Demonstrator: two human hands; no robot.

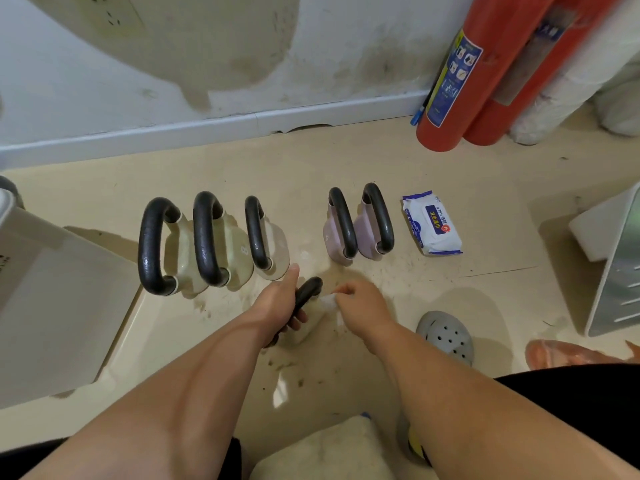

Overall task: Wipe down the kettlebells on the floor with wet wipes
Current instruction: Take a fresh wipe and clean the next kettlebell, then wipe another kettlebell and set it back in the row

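Note:
Three cream kettlebells (225, 251) with black handles stand in a row on the floor, and two mauve kettlebells (360, 233) stand to their right. A further cream kettlebell (311, 323) sits nearer me. My left hand (280, 303) grips its black handle (308, 291). My right hand (360, 303) pinches a crumpled white wet wipe (329, 301) against that kettlebell's side. The pack of wet wipes (431, 223), white and blue, lies flat on the floor right of the mauve pair.
Red fire extinguishers (485, 81) lean at the wall on the right. A white bin (52, 306) stands at left, a metal rack (616, 271) at right. A grey clog (446, 336) and a white cushion (329, 448) lie near me. The floor is dirty.

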